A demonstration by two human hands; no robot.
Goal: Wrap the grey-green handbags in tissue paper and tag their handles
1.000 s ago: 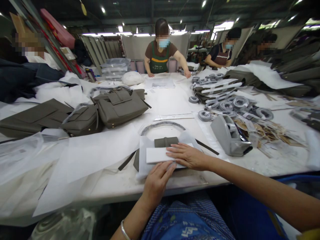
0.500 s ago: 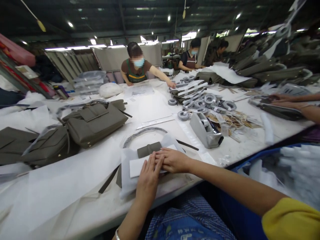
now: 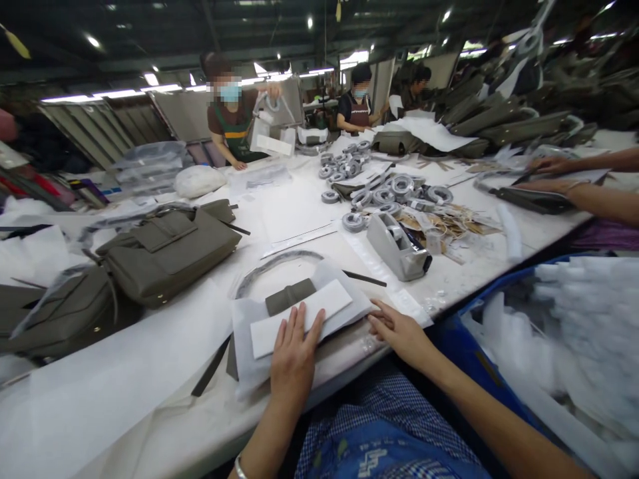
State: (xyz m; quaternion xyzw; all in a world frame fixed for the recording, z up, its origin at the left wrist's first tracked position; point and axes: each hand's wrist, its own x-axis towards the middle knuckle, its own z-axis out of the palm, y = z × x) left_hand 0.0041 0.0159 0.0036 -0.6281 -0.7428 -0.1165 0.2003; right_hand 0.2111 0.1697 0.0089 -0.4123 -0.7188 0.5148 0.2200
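Observation:
Before me lies a dark olive handbag (image 3: 290, 297), mostly covered by a thin white wrapping sheet (image 3: 244, 318), its wrapped handle (image 3: 274, 258) arching behind. A white foam strip (image 3: 324, 306) lies across the sheet. My left hand (image 3: 294, 356) rests flat on the strip, fingers spread, nothing gripped. At the right corner of the sheet, the thumb and fingers of my right hand (image 3: 402, 336) close on its edge. A dark strap (image 3: 210, 366) sticks out on the left side.
Olive handbags (image 3: 170, 253) lie at left. A grey tape dispenser (image 3: 397, 246) stands beyond my right hand, near wrapped coils (image 3: 402, 186) and brown tags (image 3: 454, 223). A blue bin (image 3: 456, 339) of white foam is at right. A co-worker (image 3: 234, 120) across the table lifts white-wrapped material.
My right hand has moved off the foam strip to the sheet's right corner. My left hand stays on the strip. The co-worker opposite has raised a wrapped thing from the table.

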